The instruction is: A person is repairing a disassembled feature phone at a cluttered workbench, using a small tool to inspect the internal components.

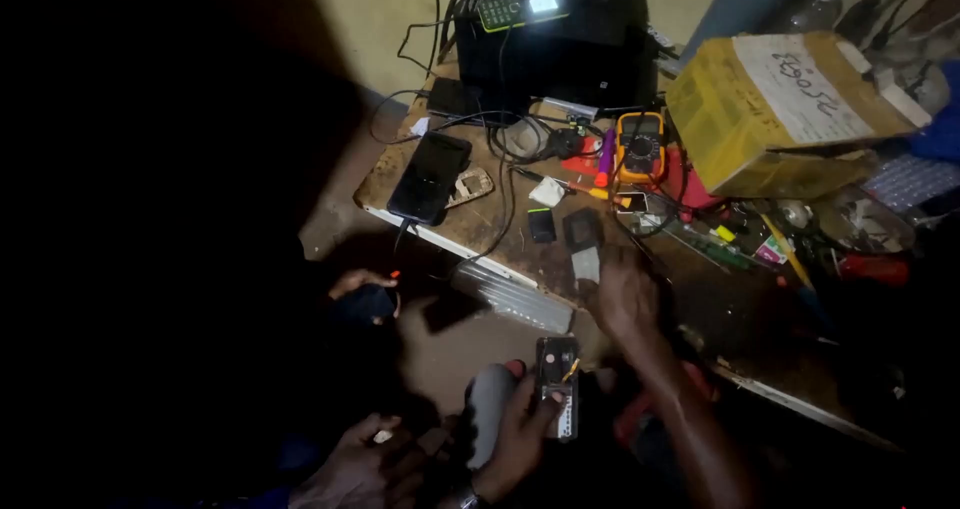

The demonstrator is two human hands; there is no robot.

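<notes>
My left hand (pixel 515 437) holds a small opened phone (pixel 557 384) with its back off and inner parts showing, low in front of the workbench. My right hand (pixel 625 294) reaches up onto the wooden workbench (pixel 500 231), fingers resting by a small grey flat piece (pixel 585 265) near the bench's front edge. Whether the fingers pinch that piece is hard to tell in the dim light. A small dark square part (pixel 581 230) and a little black block (pixel 541 225) lie just beyond it.
A large black smartphone (pixel 429 176) lies at the bench's left end. Behind are a yellow multimeter (pixel 640 147), tangled cables, a black box with a lit keypad phone (pixel 518 9) and a yellow carton (pixel 775 109). Another person's hand (pixel 362 291) holds a dark device at left; a further hand (pixel 360 467) shows below.
</notes>
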